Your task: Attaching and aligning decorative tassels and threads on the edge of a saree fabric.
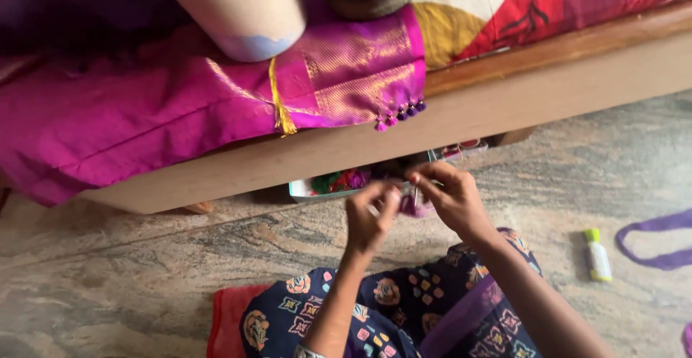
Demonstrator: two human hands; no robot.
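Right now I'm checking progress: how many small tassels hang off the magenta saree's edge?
5 tassels, in a row along the gold-bordered saree corner over the bed's wooden rail, pink at left, purple at right. Others may be hidden.

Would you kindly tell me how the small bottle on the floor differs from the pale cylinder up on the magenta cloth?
The small bottle lies on its side on the stone floor; the pale cylinder stands on the magenta cloth on the ledge. The bottle looks much smaller than the cylinder. The bottle has a yellow-green cap, while the cylinder shows a bluish patch at its base. Both are mainly light-coloured, and neither hand touches them.
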